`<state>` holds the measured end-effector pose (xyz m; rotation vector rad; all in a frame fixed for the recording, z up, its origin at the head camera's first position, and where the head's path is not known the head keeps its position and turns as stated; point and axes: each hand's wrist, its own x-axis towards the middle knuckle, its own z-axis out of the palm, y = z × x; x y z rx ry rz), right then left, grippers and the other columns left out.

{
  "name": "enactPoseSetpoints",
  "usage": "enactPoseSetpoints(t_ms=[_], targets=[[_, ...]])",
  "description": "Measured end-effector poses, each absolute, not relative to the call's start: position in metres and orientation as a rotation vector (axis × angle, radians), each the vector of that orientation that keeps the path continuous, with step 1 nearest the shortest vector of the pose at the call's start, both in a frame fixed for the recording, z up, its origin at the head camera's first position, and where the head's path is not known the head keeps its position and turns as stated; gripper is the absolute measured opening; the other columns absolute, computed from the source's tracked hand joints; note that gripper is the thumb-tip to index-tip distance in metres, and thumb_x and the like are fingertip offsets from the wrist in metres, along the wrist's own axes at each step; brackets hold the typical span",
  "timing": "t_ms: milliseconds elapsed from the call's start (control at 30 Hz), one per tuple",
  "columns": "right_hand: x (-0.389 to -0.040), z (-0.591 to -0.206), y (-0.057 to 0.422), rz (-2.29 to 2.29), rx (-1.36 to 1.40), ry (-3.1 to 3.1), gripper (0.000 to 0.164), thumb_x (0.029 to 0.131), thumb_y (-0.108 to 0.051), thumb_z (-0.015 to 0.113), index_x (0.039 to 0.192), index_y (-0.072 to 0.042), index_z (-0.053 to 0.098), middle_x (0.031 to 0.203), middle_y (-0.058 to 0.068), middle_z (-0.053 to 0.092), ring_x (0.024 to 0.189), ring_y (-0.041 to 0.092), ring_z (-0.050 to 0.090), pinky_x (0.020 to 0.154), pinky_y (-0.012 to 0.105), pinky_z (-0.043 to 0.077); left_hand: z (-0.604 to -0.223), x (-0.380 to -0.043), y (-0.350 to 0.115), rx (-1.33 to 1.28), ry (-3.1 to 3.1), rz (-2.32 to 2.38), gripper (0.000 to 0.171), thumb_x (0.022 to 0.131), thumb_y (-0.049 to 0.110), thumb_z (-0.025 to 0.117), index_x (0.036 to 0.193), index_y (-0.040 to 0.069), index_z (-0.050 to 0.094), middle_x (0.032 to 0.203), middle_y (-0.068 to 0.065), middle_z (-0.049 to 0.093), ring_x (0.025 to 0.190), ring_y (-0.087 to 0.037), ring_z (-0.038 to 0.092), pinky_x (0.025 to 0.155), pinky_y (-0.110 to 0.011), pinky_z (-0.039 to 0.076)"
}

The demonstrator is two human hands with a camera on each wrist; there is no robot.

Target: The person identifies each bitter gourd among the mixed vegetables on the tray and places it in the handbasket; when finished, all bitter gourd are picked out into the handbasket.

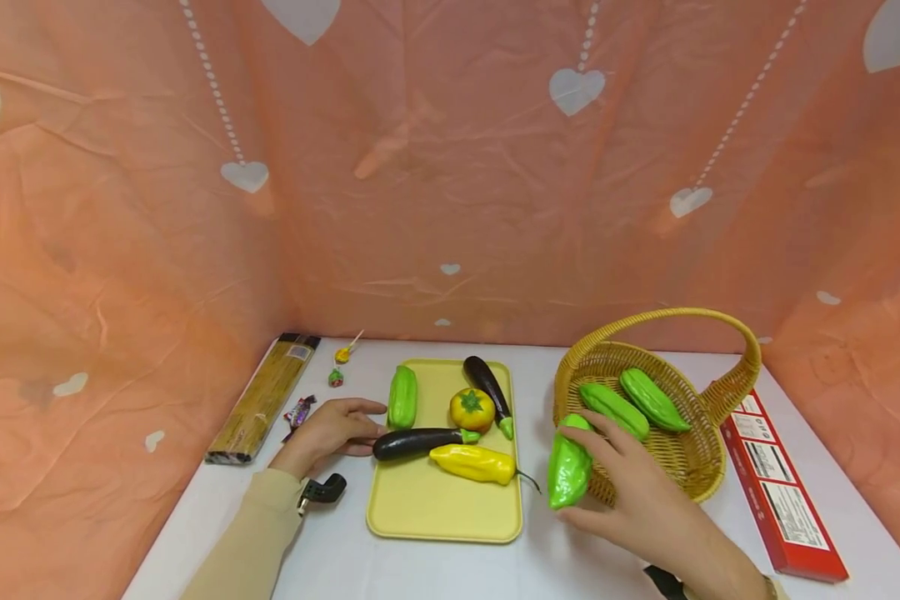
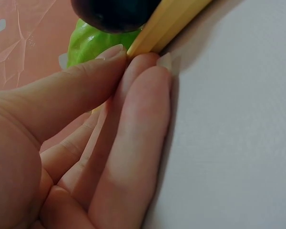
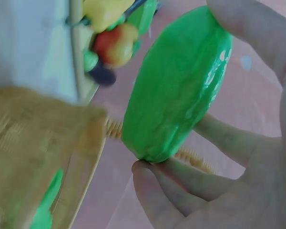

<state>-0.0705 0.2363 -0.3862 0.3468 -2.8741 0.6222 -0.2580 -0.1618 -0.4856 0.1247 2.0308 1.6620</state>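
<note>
My right hand point(image 1: 637, 492) holds a shiny green bitter melon point(image 1: 570, 462) between thumb and fingertips, in front of the wicker basket point(image 1: 570, 367). Its ridged side fills the middle of the right wrist view. Two more bitter melons point(image 1: 613, 408) point(image 1: 654, 400) lie in the basket. At the left edge of the yellow tray point(image 1: 450, 512), my left hand point(image 1: 333, 433) pinches the rim, thumb above and fingers against its outer side in the left wrist view. On the tray are a bitter melon point(image 1: 402, 398), two eggplants point(image 1: 414, 443) point(image 1: 487, 385), a tomato point(image 1: 471, 410) and a yellow pepper point(image 1: 476, 463).
Left of the tray lie a bundle of wooden skewers point(image 1: 262, 400), a purple-wrapped candy point(image 1: 298, 412) and two lollipops point(image 1: 342, 355) point(image 1: 335, 378). A red box point(image 1: 783, 492) lies right of the basket. A pink curtain point(image 1: 450, 208) hangs behind the white table.
</note>
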Motion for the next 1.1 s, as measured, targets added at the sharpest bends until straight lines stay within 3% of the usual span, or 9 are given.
enactPoseSetpoints(t_ms=[300,567,1100], targets=[[-0.059,-0.384,0.287,0.541,0.205,-2.781,0.090,0.065,-0.056,0.090,0.141,-0.025,0.054,0.148,0.016,0.046,0.128,0.043,0.049,0.090,0.070,0.048,-0.486,-0.259,-0.164,0.103,2.029,1.658,0.050,0.091,0.011,0.073,0.138,0.001,0.056,0.100,-0.013,0.074,0.089,-0.022,0.073,0.080,-0.038,0.063],[-0.060,-0.396,0.326,0.568,0.098,-2.772,0.090,0.068,-0.054,0.090,0.140,-0.015,0.054,0.145,0.023,0.045,0.122,0.050,0.049,0.089,0.071,0.044,-0.486,-0.260,-0.162,0.078,2.024,1.657,0.052,0.088,0.013,0.077,0.136,0.003,0.059,0.107,-0.013,0.074,0.089,-0.022,0.073,0.080,-0.037,0.063],[-0.069,-0.413,0.342,0.555,0.031,-2.898,0.092,0.070,-0.056,0.087,0.141,-0.008,0.052,0.146,0.031,0.041,0.125,0.056,0.046,0.094,0.074,0.042,-0.484,-0.259,-0.162,0.080,2.035,1.644,0.051,0.090,0.013,0.075,0.137,0.001,0.058,0.111,-0.014,0.072,0.089,-0.021,0.073,0.080,-0.036,0.063]])
